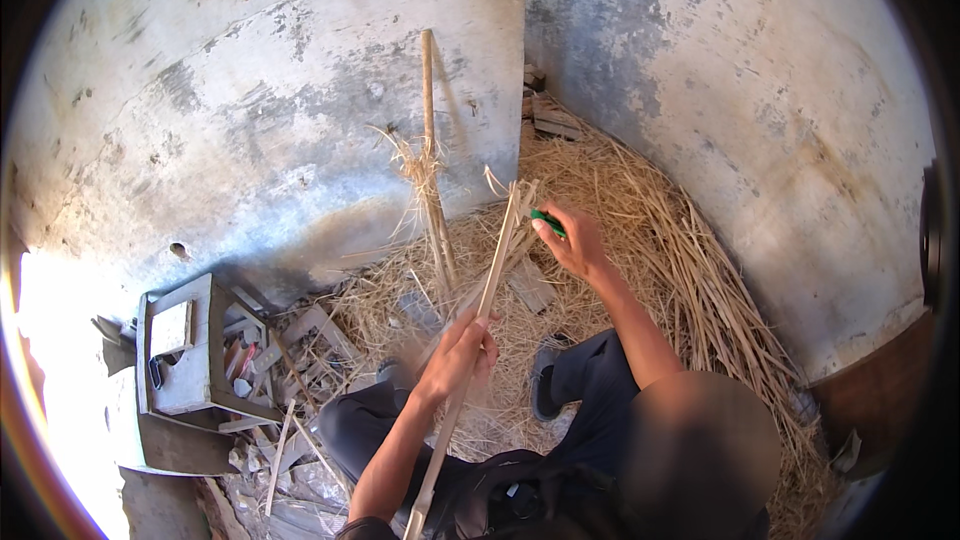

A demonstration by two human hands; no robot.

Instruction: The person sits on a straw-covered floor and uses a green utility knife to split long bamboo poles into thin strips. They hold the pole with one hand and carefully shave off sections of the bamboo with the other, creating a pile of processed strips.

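Observation:
My left hand [456, 355] is wrapped round the middle of a long, pale split bamboo strip [498, 258]. The strip slants from my lap up and away toward the wall, and its far end looks split or frayed. Near that far end, my right hand [575, 242] is closed on a small tool with a green handle [548, 221]. The tool's working end is hidden behind the strip's frayed tip, so its kind cannot be told. Both my legs are bent, with the strip running between them.
An upright bamboo pole [428, 90] with a tuft of shavings leans on the left wall. Straw-like shavings [620, 180] cover the floor ahead, and a bundle of thin strips [740, 310] lies along the right wall. A worn wooden box [205, 390] stands left among scraps.

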